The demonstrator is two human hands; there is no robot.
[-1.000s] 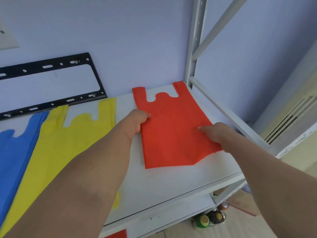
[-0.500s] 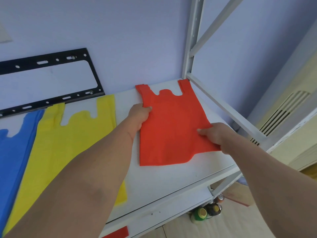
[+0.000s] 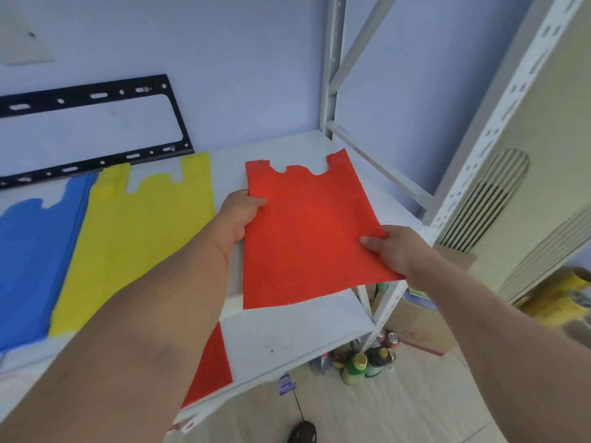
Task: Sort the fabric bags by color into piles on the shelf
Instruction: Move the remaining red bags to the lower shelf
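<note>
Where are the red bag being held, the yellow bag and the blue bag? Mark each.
red bag (image 3: 307, 238), head view, middle of its flat panel.
yellow bag (image 3: 140, 238), head view, middle of its body.
blue bag (image 3: 32, 257), head view, middle of its visible body.

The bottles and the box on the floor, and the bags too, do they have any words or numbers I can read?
No text can be read.
Bottles: labels too blurred.
Cardboard box: red marks, too blurred.
Red bag, yellow bag, blue bag: plain, no print.

A pale lilac wall (image 3: 224, 43) carries a black metal bracket (image 3: 96, 97), above a light wood-plank floor (image 3: 367, 417) with bottles (image 3: 361, 367).
</note>
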